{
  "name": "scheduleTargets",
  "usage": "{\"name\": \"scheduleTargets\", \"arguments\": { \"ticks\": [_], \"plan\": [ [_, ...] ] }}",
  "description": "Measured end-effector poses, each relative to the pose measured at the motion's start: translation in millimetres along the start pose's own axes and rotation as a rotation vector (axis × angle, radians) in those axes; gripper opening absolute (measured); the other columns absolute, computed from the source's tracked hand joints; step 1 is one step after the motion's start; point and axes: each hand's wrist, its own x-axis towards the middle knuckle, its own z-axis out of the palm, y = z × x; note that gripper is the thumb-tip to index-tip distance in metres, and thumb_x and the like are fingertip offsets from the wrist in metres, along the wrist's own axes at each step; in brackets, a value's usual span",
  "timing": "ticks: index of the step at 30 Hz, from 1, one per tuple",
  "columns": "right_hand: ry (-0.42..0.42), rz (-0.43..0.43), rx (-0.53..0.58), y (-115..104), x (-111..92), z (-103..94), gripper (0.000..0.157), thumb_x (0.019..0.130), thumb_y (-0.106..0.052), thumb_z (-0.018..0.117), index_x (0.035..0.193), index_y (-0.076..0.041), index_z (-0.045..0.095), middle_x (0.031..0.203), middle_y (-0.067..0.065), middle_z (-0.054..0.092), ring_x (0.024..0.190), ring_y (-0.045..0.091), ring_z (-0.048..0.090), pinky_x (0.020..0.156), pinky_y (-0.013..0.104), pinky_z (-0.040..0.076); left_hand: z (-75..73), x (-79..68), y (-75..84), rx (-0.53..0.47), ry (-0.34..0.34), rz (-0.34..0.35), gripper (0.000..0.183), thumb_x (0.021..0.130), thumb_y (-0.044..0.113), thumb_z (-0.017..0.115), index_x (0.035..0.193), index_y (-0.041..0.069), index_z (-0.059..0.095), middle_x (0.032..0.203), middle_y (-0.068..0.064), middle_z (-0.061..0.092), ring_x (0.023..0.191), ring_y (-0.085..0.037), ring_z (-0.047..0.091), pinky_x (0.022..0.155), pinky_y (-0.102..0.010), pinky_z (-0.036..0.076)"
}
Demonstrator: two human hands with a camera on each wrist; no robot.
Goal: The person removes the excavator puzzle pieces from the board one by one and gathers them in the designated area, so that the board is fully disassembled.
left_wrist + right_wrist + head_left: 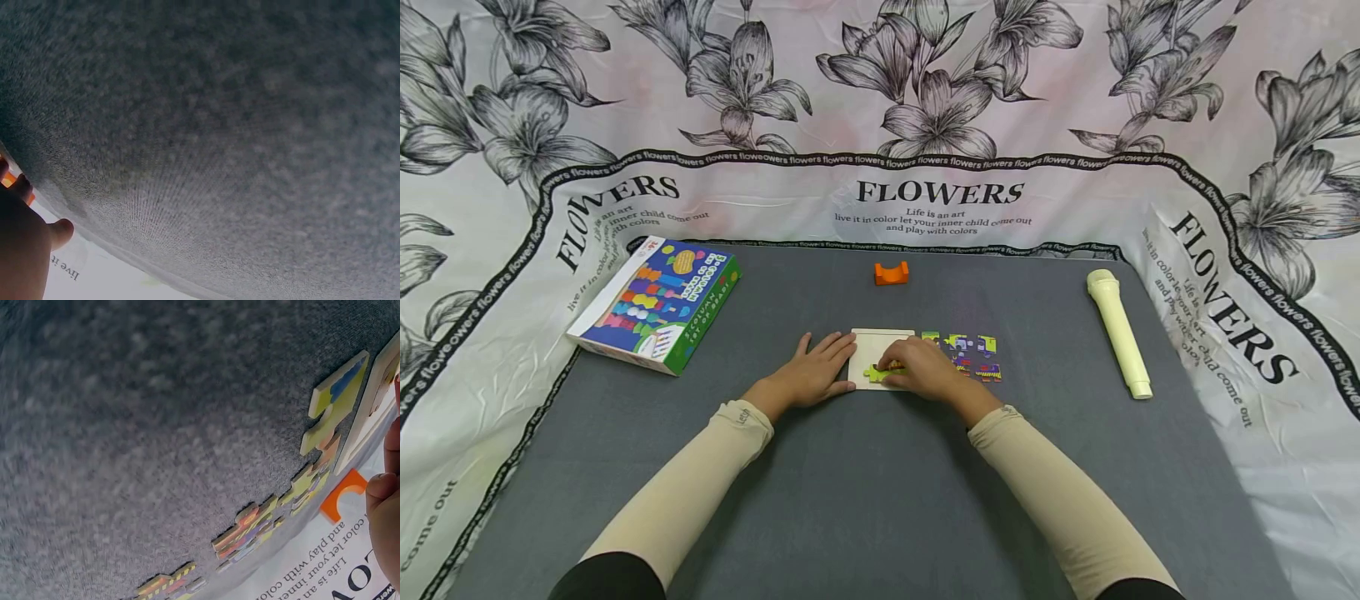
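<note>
A pale, shallow wooden puzzle board lies flat in the middle of the table. My left hand rests palm down with fingers spread, its fingertips at the board's left edge. Over the lower right of the board, my right hand has curled fingers and pinches a puzzle piece, mostly hidden beneath them. A yellow-green puzzle piece shows beside those fingertips, within the board. Several colourful loose puzzle pieces lie in rows right of the board; in the right wrist view, one yellow-and-blue piece lies close to the board's edge.
An orange notched block stands behind the board. A blue-and-green game box lies at the back left, and a pale yellow tube-shaped thing lies on the right. Flower-printed cloth surrounds the grey table.
</note>
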Motion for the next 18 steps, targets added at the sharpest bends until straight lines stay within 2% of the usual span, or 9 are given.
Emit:
{"name": "scheduleTargets", "arguments": {
  "ticks": [3, 7, 13, 18],
  "plan": [
    [0.013, 0.005, 0.009, -1, -2, -1.2, 0.019, 0.086, -0.022, 0.076, 0.102, -0.013, 0.075, 0.101, -0.002, 0.072, 0.094, 0.016, 0.064, 0.086, 0.037, 0.048, 0.3, -0.1, 0.7, 0.001, -0.009, -0.010, 0.072, 0.100, 0.049, 0.046, 0.154, 0.008, 0.024, 0.162, -0.008, 0.017, 0.149, -0.030, 0.014, 0.113, -0.066, 0.004],
    [0.015, 0.002, -0.016, 5, -16, -14.4, 0.017, 0.085, -0.020, 0.076, 0.101, -0.013, 0.075, 0.101, -0.001, 0.072, 0.094, 0.017, 0.064, 0.084, 0.038, 0.049, 3.1, 4.6, 3.9, 0.012, -0.014, -0.011, 0.072, 0.100, 0.051, 0.045, 0.155, 0.010, 0.023, 0.163, -0.006, 0.014, 0.150, -0.028, 0.011, 0.114, -0.064, 0.004],
    [0.074, 0.004, -0.080, 25, -56, -40.1, 0.014, 0.081, -0.016, 0.079, 0.095, -0.013, 0.076, 0.096, -0.001, 0.072, 0.091, 0.020, 0.065, 0.082, 0.042, 0.049, 4.2, 7.9, 3.9, 0.011, 0.017, 0.005, 0.073, 0.099, 0.051, 0.046, 0.155, 0.009, 0.024, 0.163, -0.006, 0.014, 0.150, -0.028, 0.012, 0.114, -0.065, 0.003],
    [0.079, 0.006, -0.135, 37, -85, -45.6, 0.017, 0.079, -0.018, 0.080, 0.095, -0.014, 0.076, 0.096, 0.000, 0.073, 0.090, 0.020, 0.067, 0.074, 0.044, 0.048, 3.1, 1.8, -0.9, 0.009, 0.024, 0.001, 0.073, 0.099, 0.050, 0.047, 0.154, 0.009, 0.025, 0.163, -0.006, 0.016, 0.150, -0.029, 0.013, 0.113, -0.066, 0.003]
  ]
}}
